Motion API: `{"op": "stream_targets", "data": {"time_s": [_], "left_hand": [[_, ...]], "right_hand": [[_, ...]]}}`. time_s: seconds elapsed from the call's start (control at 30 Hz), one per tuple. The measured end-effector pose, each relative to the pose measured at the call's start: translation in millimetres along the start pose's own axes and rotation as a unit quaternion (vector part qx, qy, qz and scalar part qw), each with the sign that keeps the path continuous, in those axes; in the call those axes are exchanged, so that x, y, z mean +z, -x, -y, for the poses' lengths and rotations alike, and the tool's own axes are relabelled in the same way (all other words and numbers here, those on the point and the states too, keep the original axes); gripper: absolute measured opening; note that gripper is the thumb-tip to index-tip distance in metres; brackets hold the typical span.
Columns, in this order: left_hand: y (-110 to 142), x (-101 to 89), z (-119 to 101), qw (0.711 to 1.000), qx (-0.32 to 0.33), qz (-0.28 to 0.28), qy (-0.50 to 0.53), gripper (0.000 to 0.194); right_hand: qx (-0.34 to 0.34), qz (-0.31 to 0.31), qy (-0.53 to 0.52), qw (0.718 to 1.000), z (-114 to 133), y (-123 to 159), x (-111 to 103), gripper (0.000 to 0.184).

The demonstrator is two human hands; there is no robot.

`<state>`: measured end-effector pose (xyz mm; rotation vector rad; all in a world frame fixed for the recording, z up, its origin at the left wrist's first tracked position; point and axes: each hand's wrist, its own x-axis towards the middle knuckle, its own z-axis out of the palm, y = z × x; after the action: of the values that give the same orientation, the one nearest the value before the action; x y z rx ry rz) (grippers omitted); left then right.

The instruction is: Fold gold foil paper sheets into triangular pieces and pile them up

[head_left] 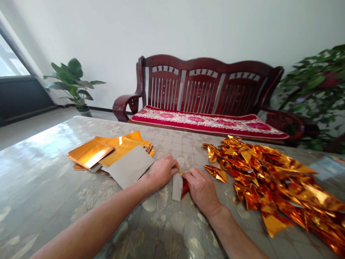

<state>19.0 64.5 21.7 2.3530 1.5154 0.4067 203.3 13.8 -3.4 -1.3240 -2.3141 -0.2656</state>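
Between my hands is a sheet of gold foil paper [177,187], partly folded, its grey back outward and a strip of shiny foil showing on the right. My left hand [163,171] pinches its far end from the left. Closed on the right side near the same end is my right hand [201,187]; the fingertips of both hands nearly meet there. Left of my hands lies a loose stack of flat gold foil sheets [93,151], with a grey-backed sheet [130,167] on top. A heap of folded gold foil pieces [258,172] spreads to the right, one piece [216,173] lying close to my right hand.
Everything rests on a table [54,201] with a glossy, patterned cover. Beyond its far edge stands a dark red wooden bench [185,84] with a red floral runner [202,120]. Potted plants [72,81] flank the bench. A clear plastic item [327,168] lies at the right.
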Motion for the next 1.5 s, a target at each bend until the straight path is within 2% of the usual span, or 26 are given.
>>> {"op": "stream_targets", "data": {"time_s": [0.43,0.67,0.97,1.27,1.5], "left_hand": [[-4.9,-7.6,-12.5,0.996,-0.075,0.026,-0.046,0.02],[-16.2,-18.8,-18.3,0.987,-0.125,0.064,-0.08,0.019],[-25.0,-20.0,-16.4,0.985,-0.129,0.087,-0.078,0.019],[-22.4,-13.1,-10.9,0.989,-0.119,0.07,-0.059,0.016],[-21.6,-16.2,-14.3,0.987,-0.126,0.075,-0.059,0.017]], "right_hand": [[-0.008,0.012,0.014,1.0,1.2,-1.1,-0.6,0.014],[-0.013,0.01,0.019,1.0,2.3,-2.0,-0.6,0.016],[-0.03,0.013,-0.024,0.999,0.7,-1.8,0.2,0.018],[-0.046,0.018,-0.009,0.999,1.8,-1.3,-0.1,0.016],[-0.066,0.032,0.018,0.997,4.0,-2.8,-2.1,0.014]]}}
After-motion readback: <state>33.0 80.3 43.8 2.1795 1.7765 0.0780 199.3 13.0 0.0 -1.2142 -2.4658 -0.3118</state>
